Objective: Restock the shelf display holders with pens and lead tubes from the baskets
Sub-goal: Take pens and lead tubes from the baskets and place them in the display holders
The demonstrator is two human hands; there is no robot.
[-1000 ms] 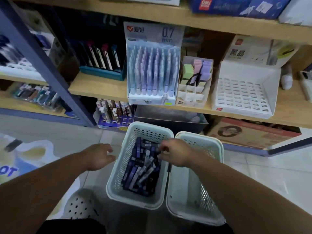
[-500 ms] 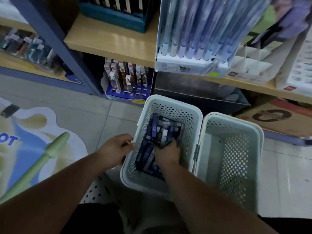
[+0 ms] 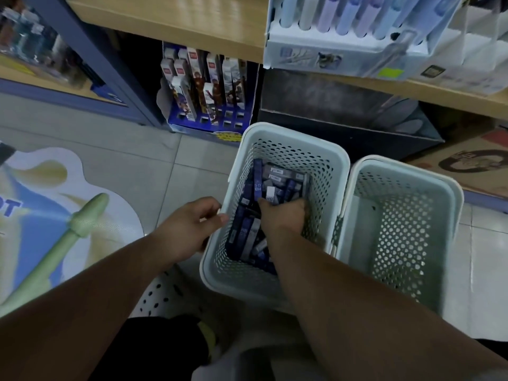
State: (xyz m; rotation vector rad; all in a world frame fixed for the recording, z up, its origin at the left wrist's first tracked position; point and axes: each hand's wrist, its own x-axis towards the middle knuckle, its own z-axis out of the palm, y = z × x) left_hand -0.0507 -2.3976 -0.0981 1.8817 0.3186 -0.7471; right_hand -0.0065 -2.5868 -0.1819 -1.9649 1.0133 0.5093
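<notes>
Right hand: down inside the tube basket, knuckles up, fingers curled into the pile of lead tubes, thumb lying across the top ones. Fingertips are buried, so I can't tell whether it has actually clamped a tube.

Left hand: outside the same basket, fingers loosely curled, tips against the outer side wall just below the rim. Not wrapped round anything.

Tubes: flat rectangular cases, dark blue and grey, "HB" labels readable. Lying flat in a loose heap, long axes mostly along the basket's length, pointing from the person towards the shelf, a few skewed.

Basket: pale plastic, rounded rectangle, perforated walls, thick smooth rim. Second basket of the same type sits beside it, rims touching.

Above: wood-grain shelf board carrying a white card display holder with pastel pens standing in its slots. Tile floor below.
</notes>
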